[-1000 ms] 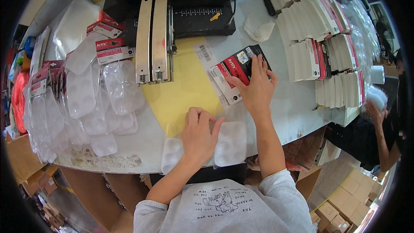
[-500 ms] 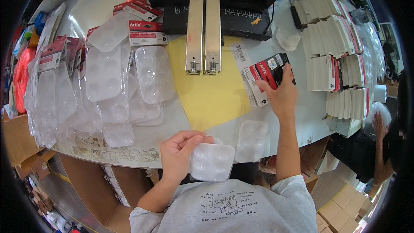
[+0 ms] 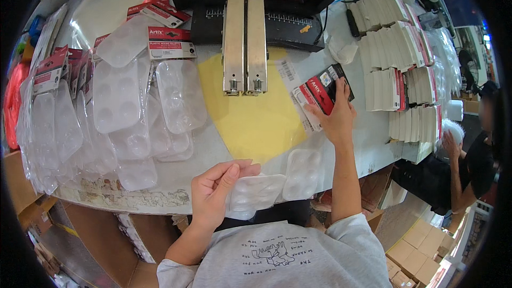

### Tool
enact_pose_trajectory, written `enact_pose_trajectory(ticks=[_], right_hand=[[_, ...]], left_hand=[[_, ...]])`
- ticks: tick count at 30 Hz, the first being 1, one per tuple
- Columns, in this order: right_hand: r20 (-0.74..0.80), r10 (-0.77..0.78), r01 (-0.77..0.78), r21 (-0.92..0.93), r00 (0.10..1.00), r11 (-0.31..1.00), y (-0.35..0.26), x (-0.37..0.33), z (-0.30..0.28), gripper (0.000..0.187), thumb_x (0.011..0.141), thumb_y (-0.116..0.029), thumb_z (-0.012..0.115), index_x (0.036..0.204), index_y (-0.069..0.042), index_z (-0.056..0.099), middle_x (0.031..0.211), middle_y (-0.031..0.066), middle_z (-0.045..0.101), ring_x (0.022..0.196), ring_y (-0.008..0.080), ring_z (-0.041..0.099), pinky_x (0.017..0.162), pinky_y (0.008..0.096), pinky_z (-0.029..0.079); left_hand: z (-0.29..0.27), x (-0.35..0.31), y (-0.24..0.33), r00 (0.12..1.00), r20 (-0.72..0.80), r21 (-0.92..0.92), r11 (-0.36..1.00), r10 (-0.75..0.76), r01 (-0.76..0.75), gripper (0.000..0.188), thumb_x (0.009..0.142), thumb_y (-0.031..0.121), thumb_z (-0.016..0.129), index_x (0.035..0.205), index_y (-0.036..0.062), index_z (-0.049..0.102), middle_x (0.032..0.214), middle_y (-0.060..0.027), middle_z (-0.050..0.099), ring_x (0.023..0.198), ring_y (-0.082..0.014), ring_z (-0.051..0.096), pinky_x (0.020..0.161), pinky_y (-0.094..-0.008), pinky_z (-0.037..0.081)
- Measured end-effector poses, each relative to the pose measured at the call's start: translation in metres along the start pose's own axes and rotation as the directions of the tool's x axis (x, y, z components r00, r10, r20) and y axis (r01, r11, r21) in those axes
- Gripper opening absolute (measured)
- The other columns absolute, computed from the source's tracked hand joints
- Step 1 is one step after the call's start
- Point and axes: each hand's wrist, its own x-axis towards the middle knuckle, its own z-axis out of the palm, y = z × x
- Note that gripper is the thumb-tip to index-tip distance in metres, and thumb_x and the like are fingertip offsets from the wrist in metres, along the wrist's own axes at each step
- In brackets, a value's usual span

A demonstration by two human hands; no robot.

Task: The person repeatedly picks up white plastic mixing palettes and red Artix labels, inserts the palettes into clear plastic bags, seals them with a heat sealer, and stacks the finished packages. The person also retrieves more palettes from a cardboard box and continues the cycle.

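Observation:
My left hand (image 3: 217, 186), near the table's front edge, pinches a white plastic paint palette (image 3: 258, 192) between thumb and fingers. The palette is tilted, and another pale edge shows beneath it. My right hand (image 3: 337, 120) lies over a small stack of red, black and white header cards (image 3: 322, 89), thumb on the near left side and fingers along the right. How firmly it grips them is hard to see. Another white palette (image 3: 303, 173) rests on the table between my two forearms.
Bagged palettes with red header cards (image 3: 125, 96) are heaped at left. A black sealing machine (image 3: 213, 24) with two metal arms stands over a yellow sheet (image 3: 250, 122). Card stacks (image 3: 397, 53) line the right side. A co-worker (image 3: 464, 176) is beyond, at right.
The palette in my left hand has tipped to a flatter angle. My right hand's fingers have drawn in slightly on the cards. The whole view has shifted a little.

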Motion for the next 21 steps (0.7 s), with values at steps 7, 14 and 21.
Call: enact_pose_trajectory(ticks=[7, 14, 21], right_hand=[[0.087, -0.138, 0.127, 0.116, 0.987, 0.985, 0.033, 0.010, -0.004, 0.091, 0.064, -0.043, 0.076, 0.136, -0.005, 0.034, 0.142, 0.0139, 0.036, 0.132, 0.0241, 0.033, 0.099, 0.0454, 0.025], [-0.069, -0.091, 0.097, 0.080, 0.993, 0.992, 0.015, -0.008, -0.021, 0.060, 0.067, -0.034, 0.077, 0.119, -0.010, 0.058, 0.117, 0.0108, 0.061, 0.112, 0.0233, 0.054, 0.092, 0.0365, 0.032], [0.260, -0.335, -0.017, 0.812, 0.906, 0.584, -0.065, -0.036, -0.110, 0.035, 0.075, -0.016, 0.074, 0.102, 0.002, 0.061, 0.079, 0.0090, 0.065, 0.068, 0.0091, 0.058, 0.063, 0.0244, 0.048]], left_hand=[[0.002, -0.001, -0.005, 0.994, -0.095, 0.024, 0.999, -0.045, 0.048, 0.029, 0.093, 0.017, 0.053, 0.106, -0.0080, 0.060, 0.097, -0.0181, 0.066, 0.089, -0.0201, 0.064, 0.082, -0.0285, 0.049], [0.007, 0.003, -0.004, 0.994, -0.095, -0.020, 0.998, 0.061, -0.064, 0.026, 0.092, 0.010, 0.052, 0.109, -0.0088, 0.058, 0.099, -0.0207, 0.065, 0.091, -0.0231, 0.064, 0.083, -0.0305, 0.049], [0.011, 0.000, 0.013, 0.993, -0.008, 0.328, 0.938, 0.116, -0.107, 0.020, 0.089, 0.007, 0.055, 0.105, -0.0035, 0.061, 0.093, -0.0106, 0.069, 0.083, -0.0126, 0.063, 0.075, -0.0234, 0.048]])
